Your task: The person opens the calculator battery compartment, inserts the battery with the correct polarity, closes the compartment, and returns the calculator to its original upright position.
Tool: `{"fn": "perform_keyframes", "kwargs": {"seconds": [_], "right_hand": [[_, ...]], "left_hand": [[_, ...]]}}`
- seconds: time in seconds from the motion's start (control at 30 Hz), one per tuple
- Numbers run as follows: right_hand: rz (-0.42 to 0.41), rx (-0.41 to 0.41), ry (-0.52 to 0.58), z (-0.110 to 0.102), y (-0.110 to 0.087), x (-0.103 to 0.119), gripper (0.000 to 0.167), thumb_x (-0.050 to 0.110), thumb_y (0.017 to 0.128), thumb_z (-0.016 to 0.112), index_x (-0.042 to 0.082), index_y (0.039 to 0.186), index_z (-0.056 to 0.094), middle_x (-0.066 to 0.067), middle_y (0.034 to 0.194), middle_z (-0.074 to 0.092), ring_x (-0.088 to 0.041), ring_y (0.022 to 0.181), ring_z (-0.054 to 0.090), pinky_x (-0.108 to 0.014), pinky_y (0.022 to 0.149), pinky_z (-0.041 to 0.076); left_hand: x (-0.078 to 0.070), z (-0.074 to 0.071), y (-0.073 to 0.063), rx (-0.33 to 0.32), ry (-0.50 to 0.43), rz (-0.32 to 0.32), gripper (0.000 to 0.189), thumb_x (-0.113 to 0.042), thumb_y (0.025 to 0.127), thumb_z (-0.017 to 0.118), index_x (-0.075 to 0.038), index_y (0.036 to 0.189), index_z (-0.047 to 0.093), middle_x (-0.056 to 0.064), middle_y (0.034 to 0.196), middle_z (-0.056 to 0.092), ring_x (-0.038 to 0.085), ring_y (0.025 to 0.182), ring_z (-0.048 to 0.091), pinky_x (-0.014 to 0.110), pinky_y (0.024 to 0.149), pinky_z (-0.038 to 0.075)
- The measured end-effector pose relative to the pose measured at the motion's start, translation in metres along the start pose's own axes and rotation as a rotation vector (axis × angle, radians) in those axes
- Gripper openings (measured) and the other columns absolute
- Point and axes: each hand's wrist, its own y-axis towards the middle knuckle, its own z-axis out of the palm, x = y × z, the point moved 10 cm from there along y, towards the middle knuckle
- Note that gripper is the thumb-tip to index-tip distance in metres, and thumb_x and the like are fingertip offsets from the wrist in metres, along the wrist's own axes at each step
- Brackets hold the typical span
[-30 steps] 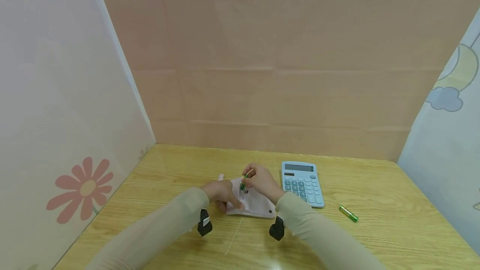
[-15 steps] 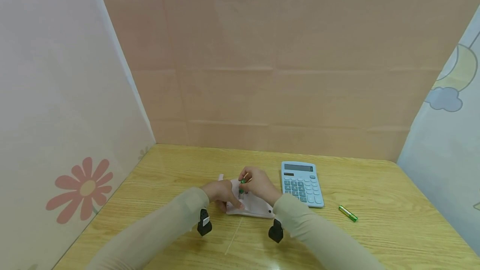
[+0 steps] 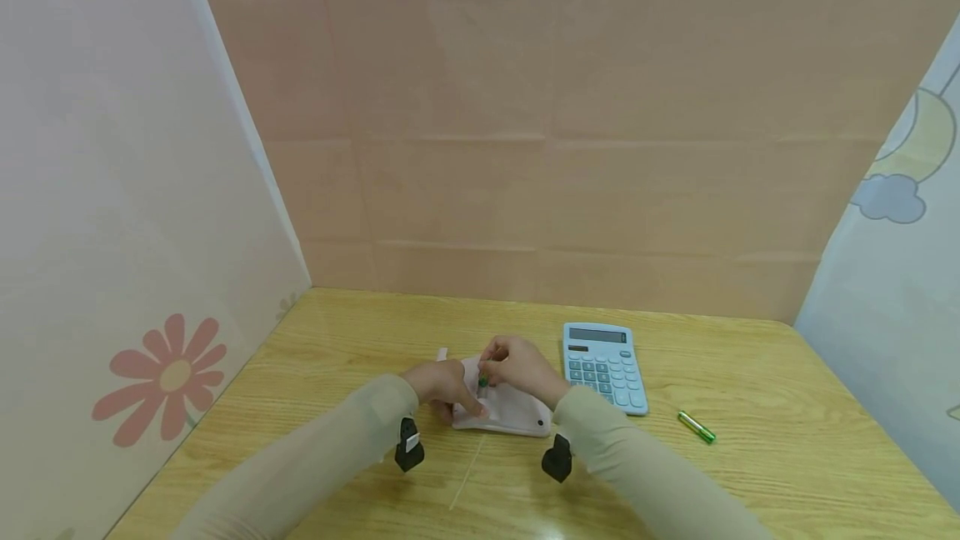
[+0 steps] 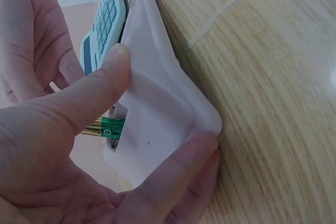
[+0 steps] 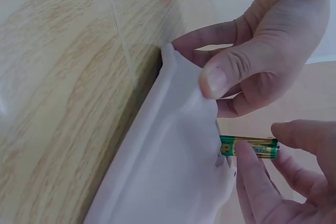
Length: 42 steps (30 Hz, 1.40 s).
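A pale pink plastic case, shaped like a calculator turned underside up, lies on the table with a slot in its raised part. My left hand grips its left end, thumb on top and fingers at the edge. Between thumb and fingertips, my right hand pinches a green and gold battery. One end of that battery is inside the slot; the rest sticks out, as the left wrist view also shows of the battery. Fingers partly cover it in the head view.
A light blue calculator lies face up just right of the pink case. Farther right is a loose green battery. A small pale pink piece shows behind my left hand. The wooden table meets a cloth backdrop behind.
My right hand has lowered slightly with the battery, which stood tilted above the slot and now reaches into it. My left hand and the pink case have stayed in place.
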Motion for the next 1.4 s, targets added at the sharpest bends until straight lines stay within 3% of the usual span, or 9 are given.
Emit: {"fn": "perform_keyframes", "kwargs": {"seconds": [0.17, 0.5, 0.83, 1.4], "right_hand": [[-0.006, 0.035, 0.026, 0.001, -0.002, 0.001, 0.007, 0.01, 0.089, 0.068, 0.003, 0.091, 0.067, -0.006, 0.087, 0.064, -0.014, 0.075, 0.063, -0.029, 0.07, 0.054], [-0.06, 0.035, -0.04, 0.006, -0.002, 0.008, 0.008, 0.007, 0.081, 0.076, 0.004, 0.083, 0.069, -0.001, 0.078, 0.067, -0.011, 0.072, 0.058, -0.025, 0.064, 0.05], [-0.088, 0.056, -0.1, 0.012, -0.004, 0.012, 0.011, 0.009, 0.079, 0.079, 0.005, 0.079, 0.068, 0.001, 0.073, 0.066, -0.01, 0.068, 0.055, -0.023, 0.06, 0.047], [-0.056, 0.154, -0.129, 0.016, -0.005, 0.01, 0.007, 0.002, 0.08, 0.074, 0.002, 0.087, 0.074, -0.004, 0.081, 0.071, -0.007, 0.071, 0.059, -0.023, 0.064, 0.049]], "left_hand": [[-0.001, 0.0, -0.001, -0.006, -0.004, 0.001, 0.065, -0.028, 0.076, 0.084, 0.004, 0.119, 0.048, 0.012, 0.086, 0.057, 0.015, 0.047, 0.056, 0.028, 0.06, 0.053], [-0.002, 0.0, -0.002, -0.014, 0.001, 0.021, 0.058, -0.026, 0.076, 0.084, 0.004, 0.113, 0.051, 0.013, 0.09, 0.056, 0.018, 0.051, 0.06, 0.032, 0.074, 0.054], [-0.003, 0.001, -0.002, -0.004, -0.024, 0.03, 0.052, -0.026, 0.076, 0.084, 0.002, 0.107, 0.053, 0.012, 0.087, 0.057, 0.017, 0.052, 0.058, 0.03, 0.065, 0.054], [-0.003, 0.001, -0.003, 0.006, -0.02, 0.03, 0.053, -0.027, 0.076, 0.084, 0.003, 0.107, 0.052, 0.013, 0.087, 0.057, 0.017, 0.051, 0.059, 0.031, 0.068, 0.054]]}}
